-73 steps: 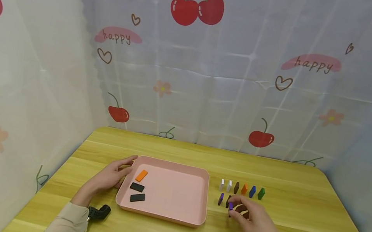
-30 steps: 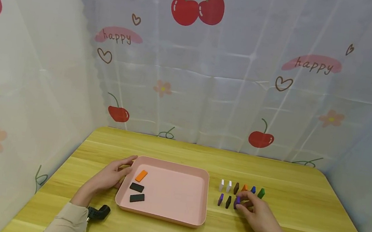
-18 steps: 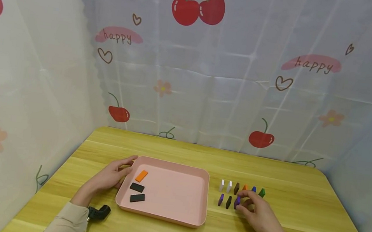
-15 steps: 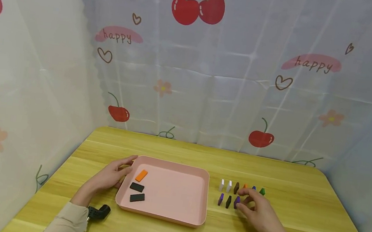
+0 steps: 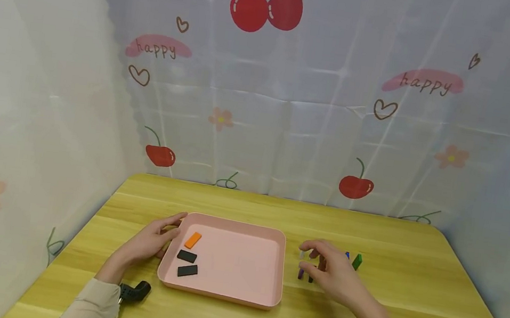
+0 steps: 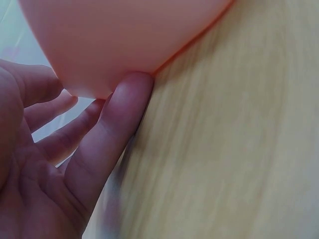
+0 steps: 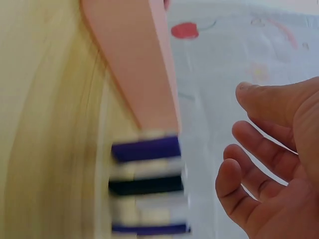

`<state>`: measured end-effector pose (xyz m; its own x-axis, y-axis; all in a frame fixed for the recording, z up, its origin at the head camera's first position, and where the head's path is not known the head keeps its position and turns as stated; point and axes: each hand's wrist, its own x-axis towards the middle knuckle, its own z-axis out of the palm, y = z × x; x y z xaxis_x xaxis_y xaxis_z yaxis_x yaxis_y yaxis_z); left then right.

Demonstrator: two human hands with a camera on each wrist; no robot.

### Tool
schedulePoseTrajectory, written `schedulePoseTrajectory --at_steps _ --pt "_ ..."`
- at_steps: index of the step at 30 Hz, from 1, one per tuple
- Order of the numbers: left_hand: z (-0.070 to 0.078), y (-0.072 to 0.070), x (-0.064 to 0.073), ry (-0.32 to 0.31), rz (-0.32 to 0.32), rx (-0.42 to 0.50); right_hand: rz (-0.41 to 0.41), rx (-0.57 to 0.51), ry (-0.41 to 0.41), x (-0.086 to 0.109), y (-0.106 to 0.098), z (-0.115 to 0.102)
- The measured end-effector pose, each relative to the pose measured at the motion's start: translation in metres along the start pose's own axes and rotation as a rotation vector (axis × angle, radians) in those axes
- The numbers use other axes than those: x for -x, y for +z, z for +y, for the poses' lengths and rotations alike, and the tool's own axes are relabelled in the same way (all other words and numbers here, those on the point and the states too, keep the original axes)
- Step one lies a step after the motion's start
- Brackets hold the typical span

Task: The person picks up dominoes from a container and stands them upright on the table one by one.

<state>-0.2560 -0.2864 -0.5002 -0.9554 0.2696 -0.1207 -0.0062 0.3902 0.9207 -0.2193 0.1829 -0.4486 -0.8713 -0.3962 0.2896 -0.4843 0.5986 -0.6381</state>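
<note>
My left hand (image 5: 148,240) rests against the left wall of a pink tray (image 5: 236,264). In the left wrist view its thumb and fingers, nearly straight, touch the tray's outer wall. Over the left end of two rows of upright dominoes, my right hand (image 5: 334,274) hovers with thumb and fingers apart, holding nothing. The right wrist view shows a purple domino (image 7: 147,149), a black domino (image 7: 146,185) and another purple domino (image 7: 149,229), blurred, in the near row. A green domino (image 5: 357,262) stands at the far row's right end; my right hand hides most others.
Inside the tray, an orange domino (image 5: 193,240) and two black dominoes, one of them the lower black domino (image 5: 187,270), lie flat along the left side. A wood-grain table (image 5: 402,286) is enclosed by pale cherry-print curtains (image 5: 285,147). Black devices sit at both wrists.
My right hand set a purple domino upright at the right of the near row, let go, and moved left over the rows. The left hand and tray have stayed in place.
</note>
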Motion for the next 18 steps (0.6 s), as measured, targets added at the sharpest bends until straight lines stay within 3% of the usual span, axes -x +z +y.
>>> schedulePoseTrajectory --at_steps 7,18 --pt "-0.002 -0.001 0.001 -0.005 0.008 0.008 -0.092 -0.048 -0.074 -0.023 0.020 -0.021" --pt "-0.002 -0.001 0.000 0.001 -0.008 0.008 -0.222 -0.067 -0.093 -0.052 0.057 -0.048"
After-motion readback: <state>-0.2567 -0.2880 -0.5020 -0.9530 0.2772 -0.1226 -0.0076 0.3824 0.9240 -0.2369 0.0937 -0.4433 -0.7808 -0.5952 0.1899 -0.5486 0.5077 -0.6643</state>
